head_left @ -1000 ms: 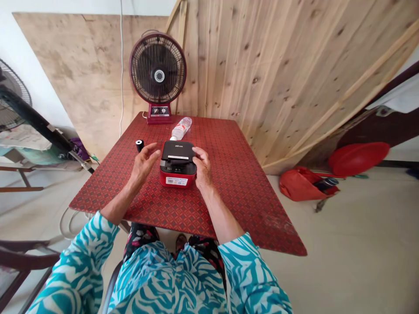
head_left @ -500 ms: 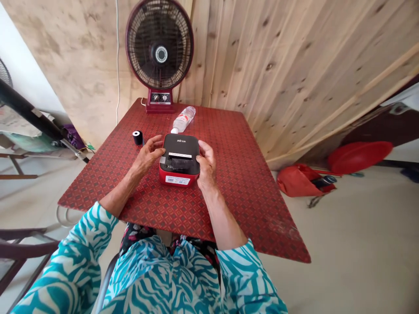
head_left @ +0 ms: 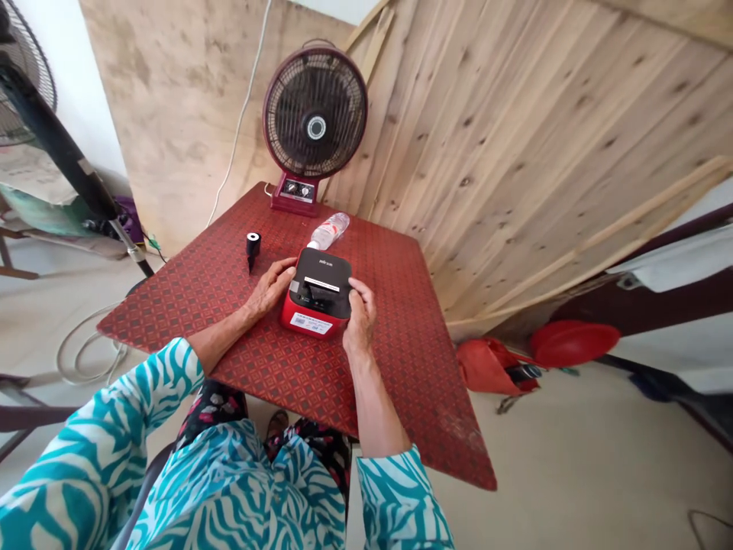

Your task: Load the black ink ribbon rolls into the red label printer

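A small red label printer [head_left: 317,294] with a black lid sits in the middle of the red patterned table [head_left: 240,351]. My left hand [head_left: 270,286] is wrapped around its left side, fingers curled onto the lid's edge. My right hand [head_left: 360,313] grips its right side, thumb on top. A small black roll [head_left: 253,244] stands upright on the table to the left, apart from my hands.
A clear plastic bottle [head_left: 328,230] lies on its side just behind the printer. A red table fan [head_left: 313,126] stands at the table's far edge against wooden boards. A fan stand [head_left: 62,153] and cables are at the left; red bags [head_left: 492,367] lie on the floor at the right.
My left hand came in from hovering open and closed on the printer's left side. The view swung left and tilted; the printer stays on the table.
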The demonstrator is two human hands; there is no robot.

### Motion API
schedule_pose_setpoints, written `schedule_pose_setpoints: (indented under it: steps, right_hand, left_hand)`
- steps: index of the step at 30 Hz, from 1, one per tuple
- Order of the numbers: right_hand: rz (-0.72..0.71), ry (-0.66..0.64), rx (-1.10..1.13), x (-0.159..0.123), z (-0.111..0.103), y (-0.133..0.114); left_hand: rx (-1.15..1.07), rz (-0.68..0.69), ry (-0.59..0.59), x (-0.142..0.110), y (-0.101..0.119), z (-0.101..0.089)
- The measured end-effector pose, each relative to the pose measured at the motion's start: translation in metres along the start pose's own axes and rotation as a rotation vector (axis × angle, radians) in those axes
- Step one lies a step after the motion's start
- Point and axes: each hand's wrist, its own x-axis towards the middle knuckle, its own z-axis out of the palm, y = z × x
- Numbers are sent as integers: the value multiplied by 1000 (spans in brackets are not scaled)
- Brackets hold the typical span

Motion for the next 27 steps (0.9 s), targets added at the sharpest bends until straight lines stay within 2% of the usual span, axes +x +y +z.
schedule_pose_setpoints:
  steps: [3, 7, 10, 14, 20, 27]
  right_hand:
    - [21, 0, -32, -7, -7, -12]
    - [-55, -43, -98, -15, -16, -23]
    - [-60, -57, -117, -17, -20, -24]
    - [3, -46, -86, -16, -21, -13]
    - [175, 43, 43, -19, -13, 13]
    - [279, 84, 125, -28, -8, 16]
  left_hand:
    - [17, -2, -7, -1, 0, -1]
    - [3, -25, -17, -2, 3, 0]
    - [-31, -50, -29, -1, 7, -1]
    - [-130, -110, -96, -1, 15, -7]
    - [-213, -178, -201, 1, 24, -12]
    - [-259, -159, -226, 6, 7, -14]
